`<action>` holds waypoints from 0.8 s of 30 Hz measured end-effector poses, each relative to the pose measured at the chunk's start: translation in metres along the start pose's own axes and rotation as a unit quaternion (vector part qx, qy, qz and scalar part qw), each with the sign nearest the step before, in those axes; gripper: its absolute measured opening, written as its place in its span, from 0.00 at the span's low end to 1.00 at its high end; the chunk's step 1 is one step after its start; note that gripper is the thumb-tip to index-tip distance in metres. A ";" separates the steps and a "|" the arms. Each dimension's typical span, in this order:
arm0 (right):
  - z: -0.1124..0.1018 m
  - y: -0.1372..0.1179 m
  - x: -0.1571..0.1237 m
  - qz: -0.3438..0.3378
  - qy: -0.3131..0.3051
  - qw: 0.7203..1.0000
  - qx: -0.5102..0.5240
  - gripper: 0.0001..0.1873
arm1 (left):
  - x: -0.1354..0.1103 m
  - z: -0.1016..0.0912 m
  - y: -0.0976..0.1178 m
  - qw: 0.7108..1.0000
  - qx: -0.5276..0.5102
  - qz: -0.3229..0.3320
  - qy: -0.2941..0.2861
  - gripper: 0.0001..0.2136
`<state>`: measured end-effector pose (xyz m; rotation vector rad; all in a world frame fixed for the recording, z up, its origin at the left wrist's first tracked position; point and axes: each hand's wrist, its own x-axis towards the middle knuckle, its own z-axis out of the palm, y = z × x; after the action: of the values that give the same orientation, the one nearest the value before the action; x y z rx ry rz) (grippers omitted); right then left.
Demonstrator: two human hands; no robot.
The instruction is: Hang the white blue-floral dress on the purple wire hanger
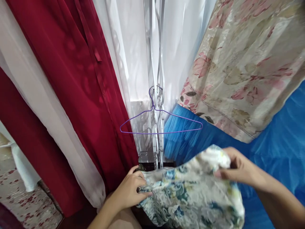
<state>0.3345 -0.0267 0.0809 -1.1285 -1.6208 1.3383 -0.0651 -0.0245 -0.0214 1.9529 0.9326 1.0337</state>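
A white cloth with a blue and green flower print [190, 190] is stretched between my two hands low in the view. My left hand [130, 189] pinches its left edge, fingers closed on the fabric. My right hand [238, 170] grips its upper right corner, thumb and fingers closed. Above the cloth an empty purple wire hanger [160, 122] hangs by its hook from a metal window grille [158, 73].
Red curtains [71, 79] and a sheer white curtain [124, 57] hang at the left. A cream cloth with pink flowers [250, 63] hangs at the upper right over blue fabric [281, 136]. A patterned floor covering [26, 206] shows at the lower left.
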 end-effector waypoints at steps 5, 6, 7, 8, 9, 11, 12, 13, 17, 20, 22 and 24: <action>-0.063 -0.027 0.060 -0.086 0.189 0.976 0.071 0.06 | 0.014 -0.020 0.043 0.999 0.004 -0.040 0.019 0.09; -0.067 -0.034 0.075 -0.102 0.206 0.971 0.072 0.04 | 0.017 -0.018 0.057 0.999 -0.006 -0.032 0.022 0.09; -0.069 -0.041 0.090 -0.114 0.215 0.967 0.072 0.02 | 0.020 -0.016 0.070 0.999 -0.021 -0.022 0.026 0.08; -0.069 -0.048 0.105 -0.120 0.216 0.966 0.075 0.02 | 0.023 -0.014 0.083 0.999 -0.038 -0.009 0.031 0.08; -0.066 -0.055 0.120 -0.117 0.206 0.968 0.080 0.05 | 0.025 -0.013 0.093 0.998 -0.052 0.004 0.036 0.07; -0.055 -0.064 0.148 -0.100 0.170 0.976 0.092 0.05 | 0.028 -0.013 0.106 0.996 -0.071 0.014 0.047 0.05; -0.048 -0.066 0.160 -0.090 0.149 0.980 0.096 0.02 | 0.029 -0.015 0.108 0.995 -0.082 0.005 0.059 0.05; -0.041 -0.067 0.170 -0.081 0.126 0.984 0.096 0.01 | 0.029 -0.018 0.108 0.992 -0.100 -0.013 0.077 0.07; -0.018 -0.060 0.187 -0.018 -0.023 0.996 0.085 0.12 | 0.024 -0.044 0.087 0.964 -0.152 -0.078 0.204 0.18; -0.009 -0.058 0.179 0.014 -0.087 0.992 0.096 0.16 | 0.019 -0.074 0.061 0.962 -0.092 -0.088 0.243 0.13; -0.007 -0.060 0.172 0.006 -0.080 0.991 0.109 0.18 | 0.019 -0.098 0.042 0.976 0.025 -0.076 0.201 0.12; -0.007 -0.063 0.166 -0.006 -0.066 0.993 0.102 0.17 | 0.026 -0.123 0.025 0.970 0.191 -0.052 0.138 0.10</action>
<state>0.2731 0.1277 0.1451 -0.9238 -1.5394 1.5596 -0.1554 0.0175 0.0593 2.0699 1.4646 1.1494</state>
